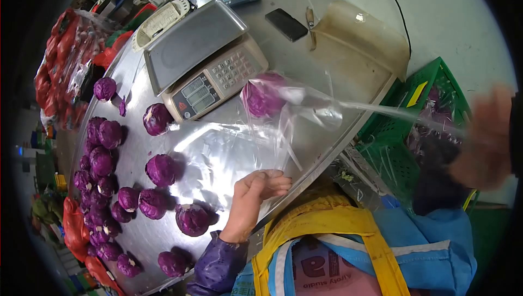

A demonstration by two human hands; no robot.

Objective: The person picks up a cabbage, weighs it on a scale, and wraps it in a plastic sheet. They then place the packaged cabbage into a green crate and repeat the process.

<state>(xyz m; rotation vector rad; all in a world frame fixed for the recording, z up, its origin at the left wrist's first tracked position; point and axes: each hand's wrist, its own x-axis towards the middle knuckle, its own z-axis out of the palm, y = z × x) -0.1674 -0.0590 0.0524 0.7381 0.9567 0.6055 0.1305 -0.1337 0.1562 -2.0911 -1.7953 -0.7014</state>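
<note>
A purple cabbage [264, 95] sits on the metal table beside the scale, with clear plastic film [313, 108] over and around it. My left hand [260, 190] is just below it, near the table's edge, its fingers pressed together at the film's lower edge. From the cabbage, a twisted strand of film runs taut to the right, up to my right hand [485, 138]. That hand is smeared by motion, and its fingers are not clear. More film lies shiny across the tabletop to the left of the wrapped cabbage.
Several loose cabbages [160, 169] lie on the metal table [136, 154], clustered at its left. A scale [218, 81], a dark phone [286, 25] and a knife [311, 28] lie farther back. At right stands a green crate [376, 128] with wrapped cabbages.
</note>
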